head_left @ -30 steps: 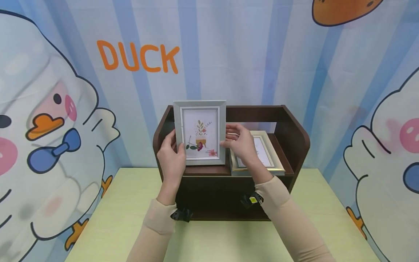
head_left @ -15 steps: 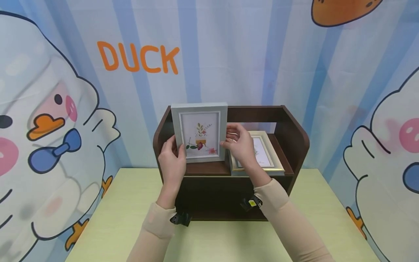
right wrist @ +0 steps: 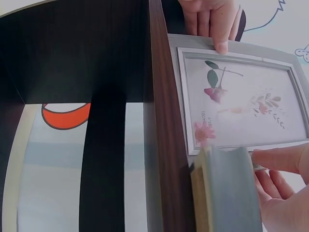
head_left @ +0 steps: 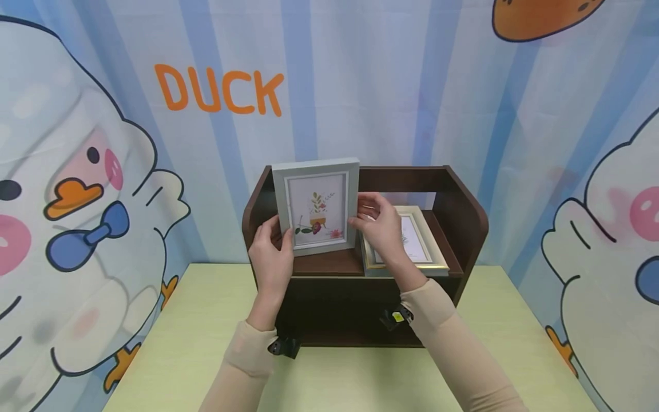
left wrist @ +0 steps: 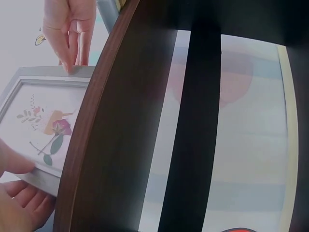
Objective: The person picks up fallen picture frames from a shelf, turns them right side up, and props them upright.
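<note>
Head view: one silver-grey picture frame (head_left: 325, 249), tilted, at the upper left of the dark-brown shelf (head_left: 355, 306) — our left hand (head_left: 270, 257) and right hand (head_left: 383, 226) pinch its opposite sides; we judge it light, stiff, perhaps breakable — best held by its edges.

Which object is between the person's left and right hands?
The grey-framed flower picture is between them: the left hand holds one side edge, the right hand the opposite one. The head view shows this.

I am holding a grey picture frame (right wrist: 241, 108) between my left hand (right wrist: 212, 18) and right hand (right wrist: 285, 191) near a brown shelf board (right wrist: 167, 116).
</note>
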A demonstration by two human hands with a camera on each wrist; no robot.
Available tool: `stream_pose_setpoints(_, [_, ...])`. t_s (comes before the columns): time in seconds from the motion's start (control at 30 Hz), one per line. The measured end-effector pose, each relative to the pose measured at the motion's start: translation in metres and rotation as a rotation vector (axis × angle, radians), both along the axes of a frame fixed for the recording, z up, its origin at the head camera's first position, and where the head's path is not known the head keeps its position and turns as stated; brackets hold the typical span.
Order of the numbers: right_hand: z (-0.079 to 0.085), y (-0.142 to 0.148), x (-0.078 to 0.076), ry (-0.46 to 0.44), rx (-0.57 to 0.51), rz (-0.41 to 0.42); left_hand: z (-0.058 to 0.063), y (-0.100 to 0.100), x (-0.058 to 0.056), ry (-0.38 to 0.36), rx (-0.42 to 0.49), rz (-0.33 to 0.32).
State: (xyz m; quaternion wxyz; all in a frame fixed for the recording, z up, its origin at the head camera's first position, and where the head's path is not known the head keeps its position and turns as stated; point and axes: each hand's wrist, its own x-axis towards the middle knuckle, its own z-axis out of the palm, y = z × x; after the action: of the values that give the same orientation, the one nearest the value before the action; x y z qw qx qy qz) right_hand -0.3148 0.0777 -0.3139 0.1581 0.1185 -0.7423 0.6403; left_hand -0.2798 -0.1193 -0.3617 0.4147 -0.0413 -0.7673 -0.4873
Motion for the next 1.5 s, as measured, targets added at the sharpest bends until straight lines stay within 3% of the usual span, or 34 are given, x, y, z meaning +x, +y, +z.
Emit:
stream_pose_setpoints(0.2, [0.007,0.004,0.003,0.048,-0.023,0.001,-0.002,0.001,0.001,0.038,-0.014,0.041])
stream_pose_setpoints(0.37, [0.026,0.004,0.022,0.119,-0.019,-0.019,-0.002,0.001,0.003,0.050,-0.024,0.049])
stream_pose_setpoints(0.47, [0.034,0.002,0.030,0.175,-0.004,-0.040,-0.002,0.000,0.005,0.066,-0.015,0.040])
stream_pose_setpoints(0.7, [0.041,0.001,0.033,0.302,0.012,-0.063,-0.002,0.004,0.009,0.096,0.028,-0.021])
stream_pose_setpoints(0.9, [0.048,0.000,0.035,0.340,0.019,-0.078,-0.002,0.009,0.011,0.136,0.028,-0.033])
stream_pose_setpoints(1.17, [0.034,0.008,0.007,0.373,0.023,-0.079,-0.002,0.017,0.012,0.174,-0.002,-0.010])
stream_pose_setpoints(1.5, [0.043,0.011,0.008,0.402,0.057,-0.063,-0.005,0.028,0.012,0.214,-0.043,0.048])
